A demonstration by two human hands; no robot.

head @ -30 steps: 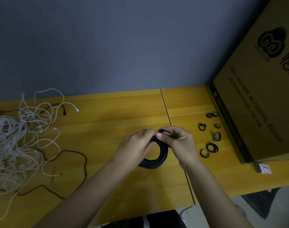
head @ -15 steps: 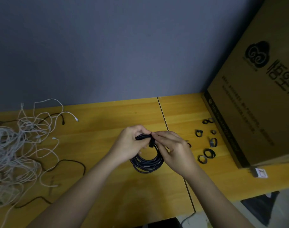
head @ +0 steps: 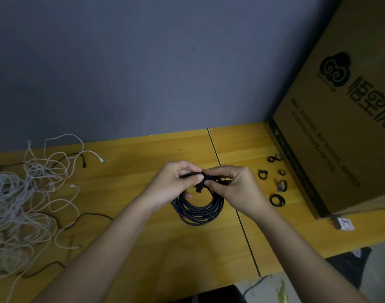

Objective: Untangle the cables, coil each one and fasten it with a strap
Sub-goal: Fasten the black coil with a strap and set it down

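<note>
A coiled black cable hangs over the middle of the wooden table, held at its top by both hands. My left hand grips the top of the coil. My right hand pinches a black strap that wraps the top of the coil, its loose end hanging down inside the loop. A tangle of white cables lies at the far left, with a thin black cable running through it. Several rolled black straps lie to the right of my hands.
A large cardboard box stands at the right, close behind the straps. A small white adapter lies at the box's near corner. A grey wall runs along the table's far edge. The near table edge drops off at lower right.
The camera tilted, shifting the scene lower in view. The coil has swung from lying flat to hanging below my hands, and the strap's end now shows across its top.
</note>
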